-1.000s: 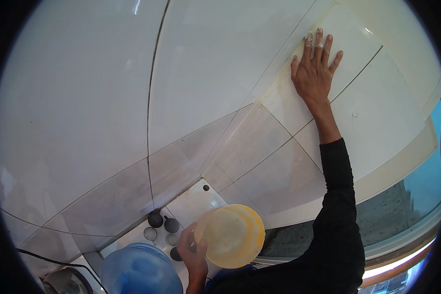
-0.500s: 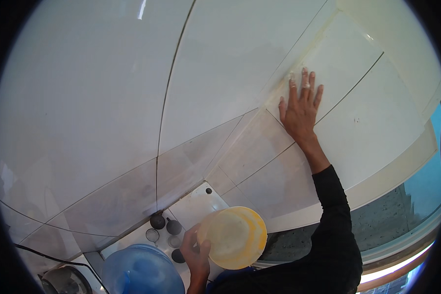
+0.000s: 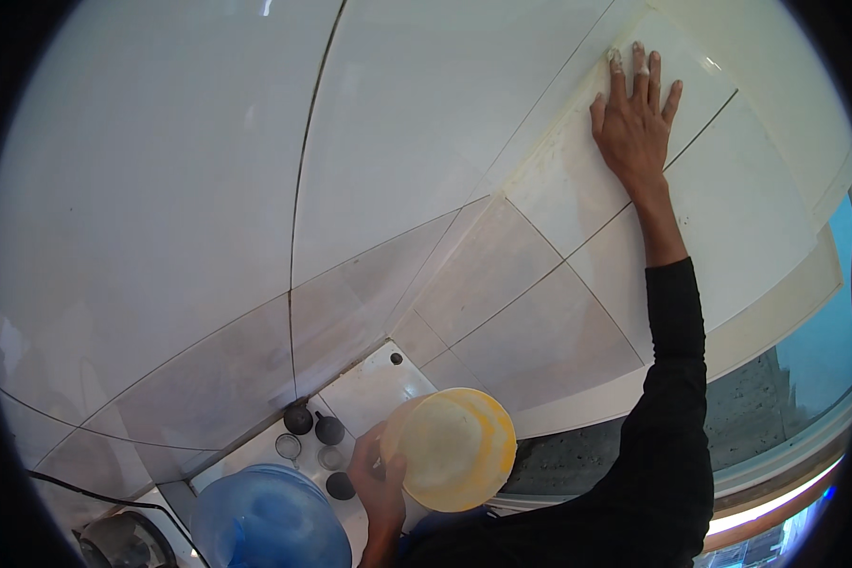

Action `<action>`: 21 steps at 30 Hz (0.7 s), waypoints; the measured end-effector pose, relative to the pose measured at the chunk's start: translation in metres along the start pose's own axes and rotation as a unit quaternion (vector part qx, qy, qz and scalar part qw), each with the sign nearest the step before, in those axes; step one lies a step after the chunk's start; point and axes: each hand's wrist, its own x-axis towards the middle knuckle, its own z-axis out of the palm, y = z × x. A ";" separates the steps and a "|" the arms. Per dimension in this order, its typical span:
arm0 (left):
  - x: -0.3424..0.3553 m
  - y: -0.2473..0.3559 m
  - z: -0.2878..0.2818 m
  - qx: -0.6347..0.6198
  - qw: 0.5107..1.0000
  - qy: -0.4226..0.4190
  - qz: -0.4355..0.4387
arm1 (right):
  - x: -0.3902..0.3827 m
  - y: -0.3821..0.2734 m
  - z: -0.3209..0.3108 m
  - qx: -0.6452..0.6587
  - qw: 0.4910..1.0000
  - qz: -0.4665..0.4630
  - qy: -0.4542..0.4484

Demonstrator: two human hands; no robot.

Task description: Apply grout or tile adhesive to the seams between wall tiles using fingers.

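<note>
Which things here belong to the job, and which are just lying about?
In use:
- yellow bowl, held by left hand
- white tiled wall, under right hand

Apparently lying about:
- blue container
- dark cups

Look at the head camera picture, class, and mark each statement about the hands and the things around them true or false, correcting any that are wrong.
1. The left hand holds the yellow bowl at its edge. True.
2. The right hand has white smears on some of its fingers. True.
3. The right hand is clenched into a fist. False: its fingers are spread over the pale tiles.
4. The blue container is to the right of the bowl. False: the blue container is to its left.
5. The right sleeve is black. True.
</note>
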 end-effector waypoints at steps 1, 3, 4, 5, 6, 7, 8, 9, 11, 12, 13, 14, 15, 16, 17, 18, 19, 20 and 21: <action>0.000 0.000 0.000 -0.004 1.000 0.001 -0.002 | -0.007 -0.002 0.001 0.021 1.000 -0.008 0.001; -0.002 0.001 0.000 -0.007 1.000 0.001 -0.005 | -0.022 -0.005 -0.001 0.042 0.999 -0.018 0.000; -0.002 0.002 0.001 -0.008 1.000 0.005 -0.009 | -0.028 -0.006 -0.003 0.050 0.998 -0.028 -0.011; -0.003 0.003 0.001 -0.008 1.000 0.008 -0.012 | -0.033 -0.008 -0.005 0.059 0.997 -0.038 -0.021; -0.004 0.002 0.000 -0.008 1.000 0.008 -0.013 | -0.038 -0.008 -0.006 0.076 0.996 -0.043 -0.024; -0.004 -0.001 0.000 -0.010 1.000 0.009 -0.009 | -0.042 -0.010 -0.008 0.076 0.996 -0.043 -0.024; -0.005 -0.001 -0.001 -0.012 1.000 0.009 -0.006 | -0.046 -0.012 -0.012 0.082 0.995 -0.046 -0.034; -0.007 0.000 -0.002 -0.012 1.000 0.010 -0.006 | -0.049 -0.015 -0.015 0.088 0.994 -0.049 -0.043; -0.007 0.003 -0.001 -0.010 1.000 0.002 -0.017 | -0.055 -0.017 -0.016 0.093 0.993 -0.056 -0.050; -0.006 0.002 0.000 -0.009 1.000 0.000 -0.021 | -0.059 -0.016 -0.015 0.098 0.992 -0.062 -0.058; -0.004 0.000 0.002 -0.006 1.000 -0.002 -0.021 | -0.063 -0.017 -0.014 0.096 0.991 -0.062 -0.062; -0.005 0.000 0.001 -0.003 1.000 -0.001 -0.019 | -0.065 -0.019 -0.017 0.097 0.990 -0.066 -0.072; -0.005 0.000 0.001 -0.003 1.000 0.001 -0.020 | -0.067 -0.021 -0.019 0.097 0.989 -0.069 -0.083; -0.005 0.001 0.001 -0.008 1.000 0.000 -0.015 | -0.070 -0.022 -0.020 0.099 0.989 -0.070 -0.085; -0.006 0.001 0.002 -0.014 1.000 -0.001 -0.010 | -0.072 -0.023 -0.019 0.109 0.988 -0.079 -0.077; -0.006 0.001 0.002 -0.012 1.000 0.001 -0.013 | -0.075 -0.025 -0.019 0.118 0.987 -0.089 -0.069; -0.006 0.000 0.001 -0.007 1.000 -0.002 -0.010 | -0.079 -0.026 -0.019 0.120 0.986 -0.089 -0.071; -0.007 0.000 0.001 -0.002 1.000 -0.003 -0.008 | -0.083 -0.030 -0.020 0.131 0.983 -0.100 -0.080; -0.007 0.000 0.001 0.001 1.000 -0.001 -0.010 | -0.088 -0.033 -0.022 0.142 0.980 -0.110 -0.089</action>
